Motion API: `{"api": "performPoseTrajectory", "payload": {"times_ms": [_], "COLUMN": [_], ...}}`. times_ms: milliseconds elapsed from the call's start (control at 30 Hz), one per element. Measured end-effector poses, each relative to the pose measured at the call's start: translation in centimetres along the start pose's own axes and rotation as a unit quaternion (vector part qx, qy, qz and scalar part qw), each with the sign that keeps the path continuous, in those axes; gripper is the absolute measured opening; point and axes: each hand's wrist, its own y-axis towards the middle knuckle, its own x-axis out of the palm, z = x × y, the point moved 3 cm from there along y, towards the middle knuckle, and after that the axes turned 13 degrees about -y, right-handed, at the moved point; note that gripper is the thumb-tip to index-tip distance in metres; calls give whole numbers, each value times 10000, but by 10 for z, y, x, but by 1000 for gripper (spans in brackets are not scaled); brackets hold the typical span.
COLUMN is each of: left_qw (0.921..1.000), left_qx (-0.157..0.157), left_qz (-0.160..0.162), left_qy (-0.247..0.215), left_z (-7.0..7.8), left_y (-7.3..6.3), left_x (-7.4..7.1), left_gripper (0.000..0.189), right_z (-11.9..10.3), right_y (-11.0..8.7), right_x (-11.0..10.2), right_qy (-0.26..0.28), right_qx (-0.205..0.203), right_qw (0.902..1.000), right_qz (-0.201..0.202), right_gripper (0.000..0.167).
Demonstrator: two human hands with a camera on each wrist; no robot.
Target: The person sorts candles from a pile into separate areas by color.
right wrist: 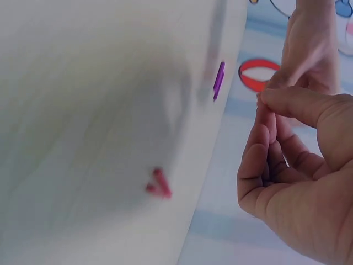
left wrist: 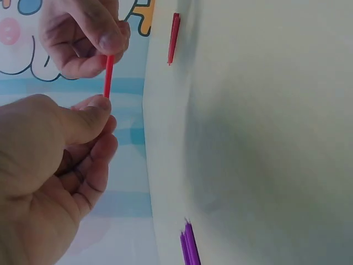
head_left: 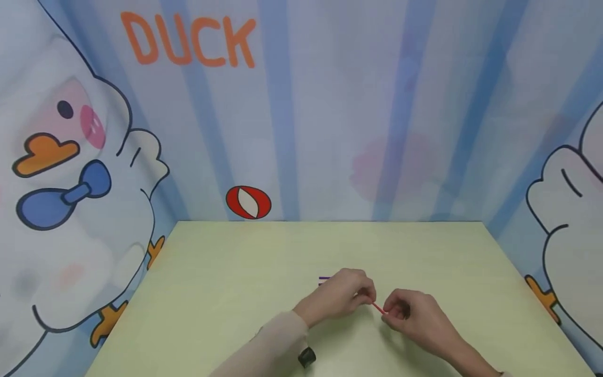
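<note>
A thin red stick [head_left: 378,308] is stretched in the air between both hands. My left hand [head_left: 341,293] pinches one end between thumb and fingertips, and my right hand [head_left: 419,319] pinches the other; the ends are hidden by the fingers. In the left wrist view, the stick [left wrist: 108,77] is straight between the two pinches. Several purple sticks [left wrist: 190,243] with fine, wispy tips lie side by side on the table beyond the left hand. Red sticks [right wrist: 160,182], blurred, lie at an angle to each other on the table in the right wrist view.
The pale yellow table [head_left: 226,272] reaches back to a cloth backdrop [head_left: 325,104] with blue stripes and printed ducks, which also closes in both sides. A small black device [head_left: 307,357] sits at the left sleeve's cuff.
</note>
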Motion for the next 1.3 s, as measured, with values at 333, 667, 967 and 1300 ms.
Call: {"api": "performPoseTrajectory", "payload": {"times_ms": [333,667,967,1300], "left_qw": [9983,9967,9947,9955], "left_qx": [458,485,493,506], "left_qz": [-363,-569,-692,-367], "left_qy": [41,331,578,708], "left_z": [-2,-1,3,7], "left_y": [44,68,78,83], "left_x": [28,50,66,65], "left_gripper": [10,7,10,13], "right_z": [21,35,45,58], "right_y": [-17,-20,-24,-31], "right_x": [0,0,0,-12], "right_qy": [-49,-465,-645,-916], "right_qx": [574,1059,1403,1453], "right_qw": [9982,9930,9878,9845], "right_qz": [151,226,202,360], "right_gripper": [20,22,26,29]}}
